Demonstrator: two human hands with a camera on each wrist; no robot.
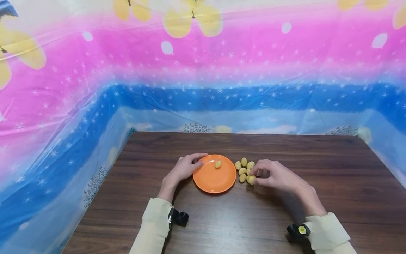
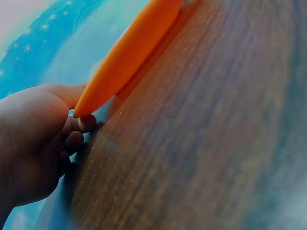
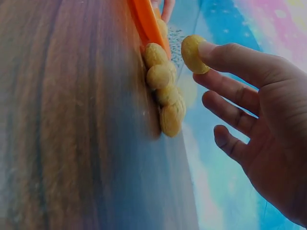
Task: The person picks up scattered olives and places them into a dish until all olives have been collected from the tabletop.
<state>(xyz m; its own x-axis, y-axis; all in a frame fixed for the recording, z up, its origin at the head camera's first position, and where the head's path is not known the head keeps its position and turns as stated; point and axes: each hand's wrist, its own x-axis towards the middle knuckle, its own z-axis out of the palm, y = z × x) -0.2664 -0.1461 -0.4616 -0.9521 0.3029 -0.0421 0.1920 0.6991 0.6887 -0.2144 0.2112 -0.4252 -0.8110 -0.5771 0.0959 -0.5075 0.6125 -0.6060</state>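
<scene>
Nugget [image 3: 192,55] in right grip [image 3: 276,127], label [image 1: 302,230] illegible

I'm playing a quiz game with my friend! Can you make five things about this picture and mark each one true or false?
1. The left hand holds the edge of the orange plate. True.
2. The plate has nothing on it. False: one yellow piece lies on it.
3. The right hand pinches another yellow piece. True.
4. The space between the plate and that hand is bare. False: a group of yellow pieces lies there.
5. The table is brown with dark streaks. True.
</scene>
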